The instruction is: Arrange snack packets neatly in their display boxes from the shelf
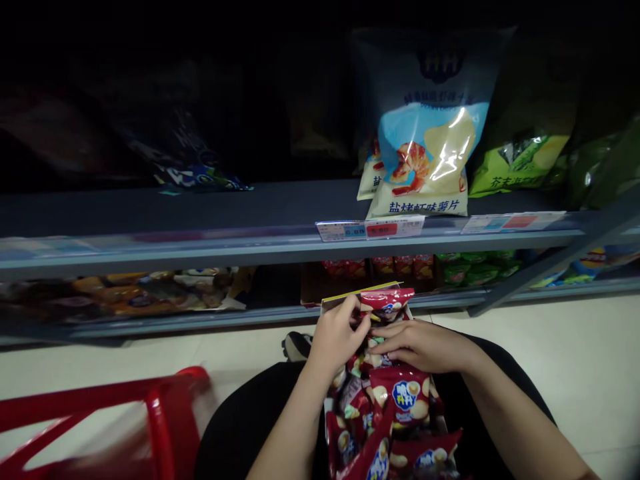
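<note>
A cardboard box (361,289) full of small dark red snack packets (400,393) rests between the person's knees. At its far end, my left hand (336,337) is curled, with thumb and fingers closed at the left end of a red snack packet (386,300). My right hand (423,343) reaches in from the right, its fingers stretched out over packets in the middle of the box. Its fingertips touch a packet with a green and white print (377,357). Part of the box's contents is hidden beneath both hands.
Ahead is a shelf edge (280,250) with price labels (370,229). A blue and cream chip bag (430,147) and a green bag (525,160) stand above. Boxed snacks (400,267) fill part of the lower shelf. A red plastic frame (165,420) stands at left on the tiled floor (575,347).
</note>
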The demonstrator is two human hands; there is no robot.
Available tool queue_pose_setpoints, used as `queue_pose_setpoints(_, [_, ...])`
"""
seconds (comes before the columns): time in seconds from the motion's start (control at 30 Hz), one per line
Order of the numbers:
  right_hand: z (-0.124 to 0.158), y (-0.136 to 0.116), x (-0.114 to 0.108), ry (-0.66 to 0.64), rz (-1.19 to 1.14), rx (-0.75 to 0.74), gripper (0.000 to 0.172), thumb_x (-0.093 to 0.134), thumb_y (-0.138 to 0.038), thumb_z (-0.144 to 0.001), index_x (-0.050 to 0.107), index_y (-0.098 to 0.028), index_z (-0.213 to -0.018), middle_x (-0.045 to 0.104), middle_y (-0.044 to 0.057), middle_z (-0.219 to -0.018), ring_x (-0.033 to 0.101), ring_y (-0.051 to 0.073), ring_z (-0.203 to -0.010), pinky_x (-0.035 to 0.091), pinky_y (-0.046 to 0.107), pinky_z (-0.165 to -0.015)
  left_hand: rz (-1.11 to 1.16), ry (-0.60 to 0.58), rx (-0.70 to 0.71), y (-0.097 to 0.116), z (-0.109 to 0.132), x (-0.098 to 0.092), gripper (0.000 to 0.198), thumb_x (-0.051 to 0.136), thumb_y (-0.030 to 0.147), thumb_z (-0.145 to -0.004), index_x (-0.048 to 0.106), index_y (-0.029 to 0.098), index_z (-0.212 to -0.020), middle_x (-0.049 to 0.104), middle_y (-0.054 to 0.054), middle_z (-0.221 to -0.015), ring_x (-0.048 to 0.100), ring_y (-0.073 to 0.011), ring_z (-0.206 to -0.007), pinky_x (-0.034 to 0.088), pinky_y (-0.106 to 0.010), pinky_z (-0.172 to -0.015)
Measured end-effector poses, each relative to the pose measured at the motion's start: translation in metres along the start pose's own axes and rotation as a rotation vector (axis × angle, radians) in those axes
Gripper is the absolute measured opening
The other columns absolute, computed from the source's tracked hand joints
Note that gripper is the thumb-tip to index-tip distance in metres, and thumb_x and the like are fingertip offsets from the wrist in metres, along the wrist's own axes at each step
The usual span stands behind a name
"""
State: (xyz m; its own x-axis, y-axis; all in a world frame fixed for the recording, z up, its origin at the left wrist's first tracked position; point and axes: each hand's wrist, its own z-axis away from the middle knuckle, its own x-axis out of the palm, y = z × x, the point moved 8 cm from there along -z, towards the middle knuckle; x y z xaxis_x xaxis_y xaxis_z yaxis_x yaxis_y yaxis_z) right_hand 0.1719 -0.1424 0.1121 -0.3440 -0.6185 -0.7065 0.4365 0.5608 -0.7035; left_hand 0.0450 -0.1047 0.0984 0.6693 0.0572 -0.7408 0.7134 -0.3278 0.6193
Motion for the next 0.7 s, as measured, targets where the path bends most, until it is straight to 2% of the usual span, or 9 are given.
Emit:
queue_pose_setpoints(0.1, [0.007,-0.001,-0.015,0.096,-0.062,-0.004,0.032,0.055,-0.021,-0.093,0.067,-0.03,-0.122,0.059,0.002,-0.136,0.059,0.019,-0.122,0.045,0.031,-0.1,-0.207,-0.247,-0.071,-0.009,-0.001,0.015,0.016,0.055,0.015,-0.084,0.057,0.021,-0.099,0.07,-0.004,-0.082,0.068,-0.0204,-0.077,0.048,-0.026,-0.067])
queue_pose_setpoints(0.17, [0.012,0.006,-0.033,0.262,-0.079,0.017,0.024,0.059,-0.024,-0.091,0.071,-0.027,-0.112,0.07,0.003,-0.119,0.066,0.018,-0.107,0.048,0.029,-0.093,-0.297,-0.335,-0.1,-0.016,-0.001,0.02,0.023,0.054,0.011,-0.083,0.059,0.019,-0.104,0.071,-0.007,-0.086,0.068,-0.0239,-0.084,0.048,-0.029,-0.07])
queue_pose_setpoints(0.27, [0.024,0.029,-0.062,0.621,0.006,0.115,0.012,0.063,-0.024,-0.089,0.073,-0.022,-0.095,0.074,0.003,-0.094,0.066,0.018,-0.091,0.049,0.029,-0.083,-0.284,-0.349,-0.101,-0.018,-0.003,0.024,0.023,0.049,0.012,-0.087,0.059,0.017,-0.107,0.072,-0.009,-0.09,0.068,-0.0234,-0.085,0.049,-0.029,-0.071])
queue_pose_setpoints(0.33, [0.026,0.039,-0.069,0.737,0.104,0.14,0.013,0.068,-0.026,-0.085,0.072,-0.02,-0.095,0.073,0.005,-0.096,0.062,0.02,-0.095,0.047,0.033,-0.085,-0.267,-0.333,-0.09,-0.016,-0.003,0.026,0.025,0.046,0.015,-0.091,0.058,0.017,-0.112,0.072,-0.008,-0.092,0.068,-0.0222,-0.086,0.049,-0.029,-0.073])
queue_pose_setpoints(0.43, [0.011,0.049,-0.056,0.642,0.216,0.129,0.027,0.077,-0.031,-0.077,0.072,-0.022,-0.101,0.074,0.006,-0.1,0.057,0.024,-0.102,0.043,0.038,-0.09,-0.275,-0.337,-0.073,-0.015,-0.002,0.028,0.022,0.048,0.013,-0.088,0.064,0.016,-0.103,0.072,-0.01,-0.091,0.068,-0.0249,-0.089,0.051,-0.032,-0.077])
queue_pose_setpoints(0.53, [-0.003,0.052,-0.04,0.555,0.317,0.122,0.014,0.074,-0.027,-0.081,0.073,-0.023,-0.095,0.074,0.004,-0.091,0.054,0.025,-0.105,0.037,0.042,-0.094,-0.268,-0.361,-0.014,-0.016,0.0,0.024,0.033,0.045,0.001,-0.081,0.068,0.018,-0.098,0.072,-0.01,-0.099,0.066,-0.0241,-0.099,0.049,-0.033,-0.087])
queue_pose_setpoints(0.57, [-0.005,0.051,-0.038,0.562,0.355,0.117,0.009,0.07,-0.026,-0.085,0.073,-0.023,-0.093,0.074,0.003,-0.088,0.054,0.025,-0.104,0.034,0.044,-0.096,-0.262,-0.324,0.018,-0.015,-0.002,0.019,0.04,0.043,-0.003,-0.08,0.067,0.018,-0.103,0.071,-0.009,-0.107,0.064,-0.0228,-0.105,0.048,-0.033,-0.091])
queue_pose_setpoints(0.63, [-0.007,0.048,-0.036,0.605,0.427,0.106,0.01,0.062,-0.024,-0.09,0.072,-0.023,-0.092,0.074,0.003,-0.084,0.054,0.023,-0.102,0.027,0.047,-0.101,-0.273,-0.206,0.059,-0.014,-0.006,0.006,0.048,0.04,-0.005,-0.08,0.064,0.019,-0.114,0.068,-0.008,-0.119,0.06,-0.0213,-0.111,0.045,-0.032,-0.097])
queue_pose_setpoints(0.7, [-0.007,0.046,-0.036,0.637,0.482,0.105,0.014,0.057,-0.023,-0.094,0.071,-0.024,-0.094,0.073,0.001,-0.084,0.053,0.022,-0.1,0.019,0.05,-0.105,-0.337,-0.127,0.03,-0.017,-0.01,-0.001,0.045,0.04,-0.002,-0.083,0.062,0.017,-0.118,0.067,-0.009,-0.119,0.061,-0.0231,-0.11,0.046,-0.035,-0.097])
